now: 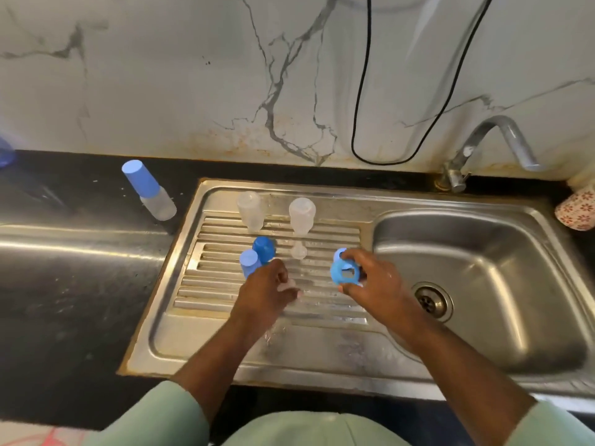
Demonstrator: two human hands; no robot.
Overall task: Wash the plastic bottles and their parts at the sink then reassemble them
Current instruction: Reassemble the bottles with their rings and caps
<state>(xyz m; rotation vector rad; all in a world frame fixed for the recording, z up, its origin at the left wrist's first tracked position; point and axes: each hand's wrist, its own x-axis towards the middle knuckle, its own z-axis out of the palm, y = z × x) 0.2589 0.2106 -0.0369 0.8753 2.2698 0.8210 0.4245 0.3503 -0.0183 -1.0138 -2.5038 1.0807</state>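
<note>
Steel, dull and wet, forms the sink unit [322, 358]: a ribbed draining board on the left side and a smooth rounded basin [483, 284] with a round drain on the right. On the ribs stand two clear plastic bottles, upside down, one at the back left [250, 210] and one beside it to the right [301, 216]; both are cylindrical and slightly cloudy. In front of the second bottle sits a small transparent nipple [299, 251], soft-looking and dome-shaped. Two blue caps stand close together near the left hand: a dark glossy one [264, 249] and a paler matte one [249, 263], touching or almost touching each other.

The right hand [373, 281] holds a light blue screw ring [346, 272] over the board, near the basin edge, pinched between thumb below and fingers above; the ring's round opening faces the camera. The left hand [267, 291] hovers over the ribs with fingers curled inward, and something pale shows at the fingertips, but I cannot tell what it is or whether it is gripped.

On the black speckled counter, left of the sink, stands an assembled bottle [148, 189] with clear body and tall blue cap. A curved metal tap [489, 146] rises from the marble-patterned wall.
</note>
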